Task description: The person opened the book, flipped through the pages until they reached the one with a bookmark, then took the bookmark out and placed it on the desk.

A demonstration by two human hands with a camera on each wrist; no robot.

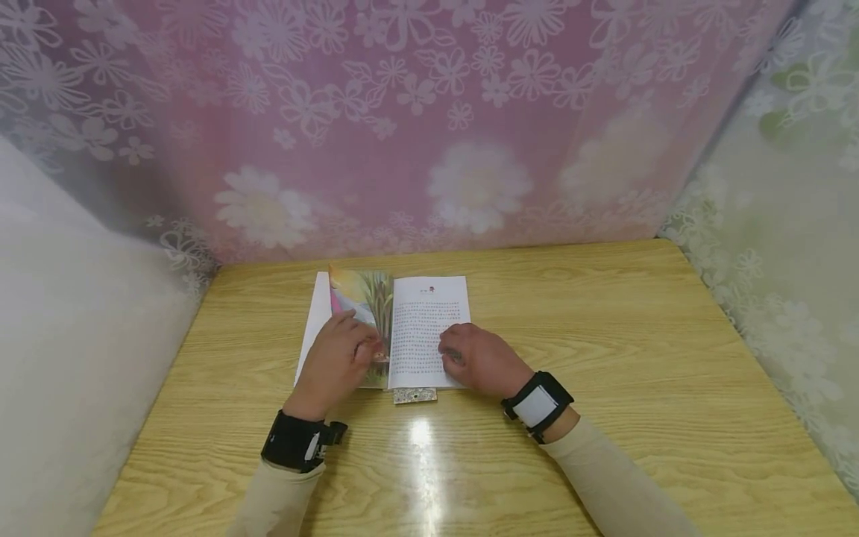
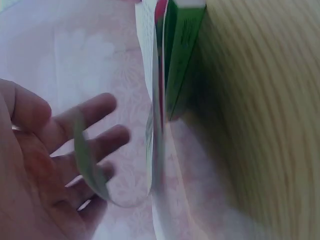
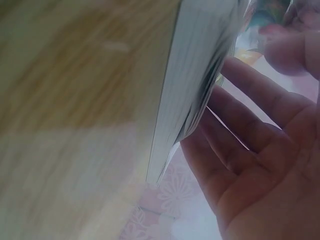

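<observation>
An open book (image 1: 429,321) lies on the table, with a colour picture page (image 1: 376,298) on its left and printed text on its right. Over the picture page hovers my left hand (image 1: 338,358). In the left wrist view, a curled page edge (image 2: 89,167) lifts up by its loosely bent fingers, which do not pinch it. My right hand (image 1: 483,359) is at the right edge of the text page, fingers loosely bent. The right wrist view puts its fingertips against the edge of the page block (image 3: 192,85). The book's green spine (image 2: 181,57) appears beneath the pages in the left wrist view.
A patterned strip (image 1: 415,395) sticks out below the book's near edge. The wooden table (image 1: 604,313) extends to both sides. Behind it hangs a pink flowered curtain (image 1: 382,164), with pale flowered fabric (image 1: 785,283) on the right.
</observation>
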